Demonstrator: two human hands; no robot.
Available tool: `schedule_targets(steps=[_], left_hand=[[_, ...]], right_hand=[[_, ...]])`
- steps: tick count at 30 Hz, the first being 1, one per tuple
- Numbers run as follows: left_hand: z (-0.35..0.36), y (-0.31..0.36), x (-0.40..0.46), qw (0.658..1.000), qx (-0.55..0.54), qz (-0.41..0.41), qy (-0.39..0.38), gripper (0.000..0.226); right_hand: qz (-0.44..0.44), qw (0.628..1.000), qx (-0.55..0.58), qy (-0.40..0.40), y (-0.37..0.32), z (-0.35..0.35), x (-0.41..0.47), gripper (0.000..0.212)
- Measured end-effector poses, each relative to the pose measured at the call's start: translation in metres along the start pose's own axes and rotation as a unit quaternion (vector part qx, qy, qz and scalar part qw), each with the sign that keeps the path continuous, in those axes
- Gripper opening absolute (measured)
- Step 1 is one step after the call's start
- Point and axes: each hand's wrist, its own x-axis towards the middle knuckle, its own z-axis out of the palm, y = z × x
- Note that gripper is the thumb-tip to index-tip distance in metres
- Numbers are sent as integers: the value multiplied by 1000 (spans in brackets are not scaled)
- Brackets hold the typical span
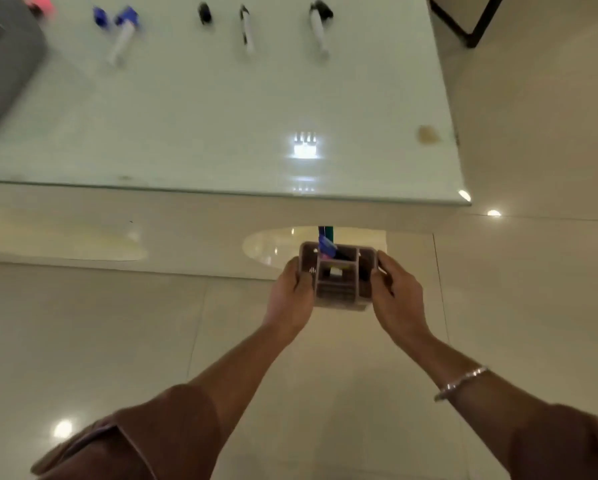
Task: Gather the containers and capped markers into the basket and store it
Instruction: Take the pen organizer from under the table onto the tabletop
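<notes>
We see no writing clear enough to read on anything here; the frame is blurred. Our left hand (292, 294) and right hand (396, 294) clasp a small compartmented container (339, 277) from opposite sides, fingers curled against its walls, holding it below the table edge (221, 190) over the tiled floor (117, 323). Its open top faces up toward us, and a blue-tipped item (326, 245) stands upright in its far compartment. On the tabletop, well apart from the container, lie a blue marker (122, 38) and two black-capped markers (246, 27) (319, 26), long axes running roughly away from us. A grey basket (3, 64) sits at the table's far left.
</notes>
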Motion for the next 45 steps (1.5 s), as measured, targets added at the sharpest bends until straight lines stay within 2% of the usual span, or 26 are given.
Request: schedule_targets(steps=[4,8,11,16,21,25,29,33,36,38,42,44,45], left_hand=[[-47,52,-89,999,-11,-38,-24,26],[-114,111,-172,995,-36,-82,-53,28],[-165,164,-211,994,-52,-86,-45,36],[-242,252,-218,997,-34,-67,-34,35],[-286,311,-152,999,-20,-24,9,33],[-297,318,-63,999,-4,-41,24,31],[-295,306,15,996,4,-87,22,34],[-294,302,54,992,4,-127,-1,35],[-296,297,70,989,3,-148,-1,40],[-297,292,76,986,-1,-168,1,34],[-301,294,80,981,25,-190,11,37],[-307,306,86,984,69,-153,67,41],[-311,315,90,985,100,-92,109,40]], right_hand=[[40,999,-4,-26,-65,-34,-67,40],[64,997,-7,-37,-167,-68,-119,41],[67,997,-6,-48,-249,-91,-138,43],[39,998,-6,-54,-358,-107,-115,39],[-10,999,21,-39,-418,-88,-34,35],[-1,998,42,-44,-427,-54,51,33],[33,997,23,-62,-407,-15,120,35],[75,993,31,-86,-397,3,150,35],[88,991,37,-97,-396,8,160,33],[101,989,40,-100,-397,10,163,33],[159,979,77,-97,-396,11,162,31],[190,976,72,-81,-395,8,167,33],[184,979,60,-61,-394,6,172,34]])
